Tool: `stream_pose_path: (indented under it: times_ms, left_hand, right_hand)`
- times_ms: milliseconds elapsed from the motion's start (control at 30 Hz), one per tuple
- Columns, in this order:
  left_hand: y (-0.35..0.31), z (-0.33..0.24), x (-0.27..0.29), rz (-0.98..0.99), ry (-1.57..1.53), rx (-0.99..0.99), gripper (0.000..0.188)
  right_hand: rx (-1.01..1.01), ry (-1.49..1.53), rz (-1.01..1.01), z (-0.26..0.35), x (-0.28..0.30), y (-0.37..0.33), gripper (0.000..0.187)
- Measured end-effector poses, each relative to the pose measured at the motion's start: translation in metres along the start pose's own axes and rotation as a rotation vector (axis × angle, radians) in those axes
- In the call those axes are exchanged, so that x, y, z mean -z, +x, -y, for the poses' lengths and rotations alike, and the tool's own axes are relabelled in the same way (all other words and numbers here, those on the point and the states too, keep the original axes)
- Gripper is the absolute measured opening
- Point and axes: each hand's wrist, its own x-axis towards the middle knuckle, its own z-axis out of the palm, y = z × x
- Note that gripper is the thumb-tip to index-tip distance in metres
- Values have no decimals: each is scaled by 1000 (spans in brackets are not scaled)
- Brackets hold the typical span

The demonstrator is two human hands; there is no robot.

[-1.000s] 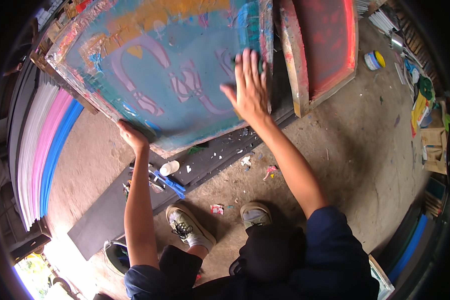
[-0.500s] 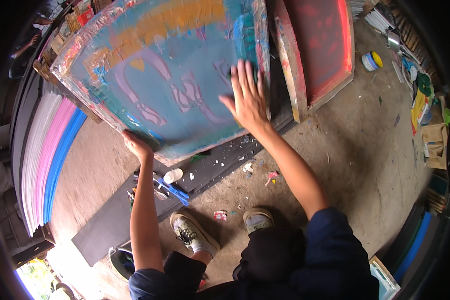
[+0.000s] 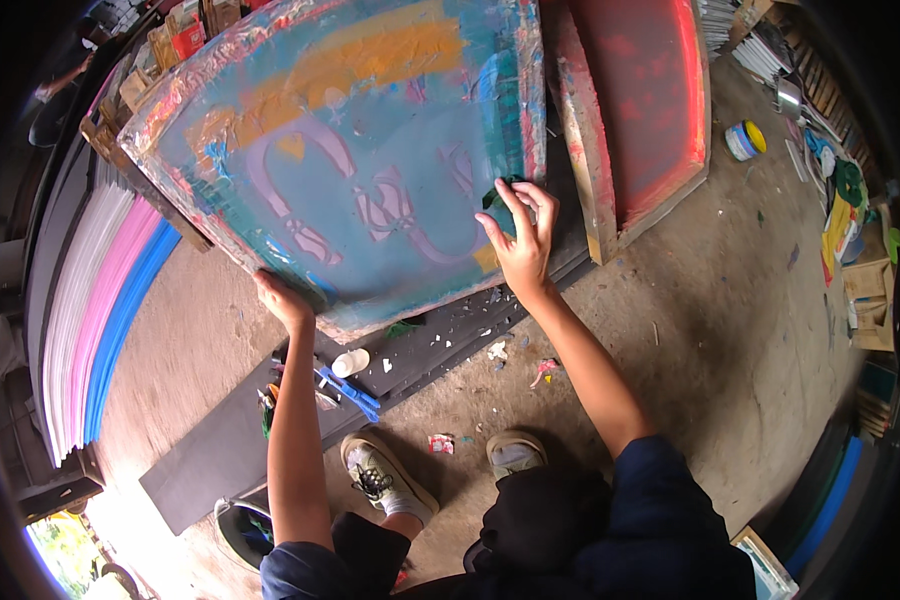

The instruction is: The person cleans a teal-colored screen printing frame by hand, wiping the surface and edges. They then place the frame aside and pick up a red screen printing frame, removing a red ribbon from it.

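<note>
A large screen printing frame (image 3: 370, 130) leans tilted in front of me. Its blue-grey mesh carries pale purple shapes, an orange band and wrinkled tape along the edges. My left hand (image 3: 285, 303) grips the frame's lower left edge, thumb on the near side and the other fingers partly hidden. Near the lower right corner, my right hand (image 3: 522, 235) rests against the mesh with fingers bent and apart. A dark green patch (image 3: 502, 200) lies between its thumb and index finger; whether it is loose or stuck down I cannot tell.
A second frame with red mesh (image 3: 640, 110) stands to the right. Below lie a white bottle (image 3: 350, 362), a blue clamp-like tool (image 3: 352, 395) and a black board (image 3: 200, 470). Coloured sheets (image 3: 110, 330) stand at left, a bucket (image 3: 245, 530) near my left arm, a paint tub (image 3: 745, 140) at right.
My right hand has slid down and slightly right across the mesh, its fingers going from stretched flat to bent. The frame has shifted a little right and down; my left hand still grips it.
</note>
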Motion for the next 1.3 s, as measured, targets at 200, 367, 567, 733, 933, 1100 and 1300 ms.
stream_pose_path:
  times_ms: [200,367,567,733,933,1100,1300]
  left_hand:
    - [2,9,6,32,40,0,57]
    - [0,5,3,9,-12,20,57]
    - [2,9,7,41,27,48,58]
    - [0,6,1,28,16,22,58]
    - [1,6,0,-6,-18,3,56]
    - [-1,4,2,35,46,-1,56]
    - [-2,-3,-2,-21,-11,-16,54]
  right_hand:
    - [222,67,-108,2,-20,71,23]
    - [168,129,-28,-2,-13,43,20]
    - [-29,106,63,1,-4,18,17]
    - [62,144,-178,11,-21,83,16]
    - [-79,59,76,-4,0,-10,14]
    - [-57,93,-188,11,-19,70,14]
    - [-158,22,-158,6,-10,29,14]
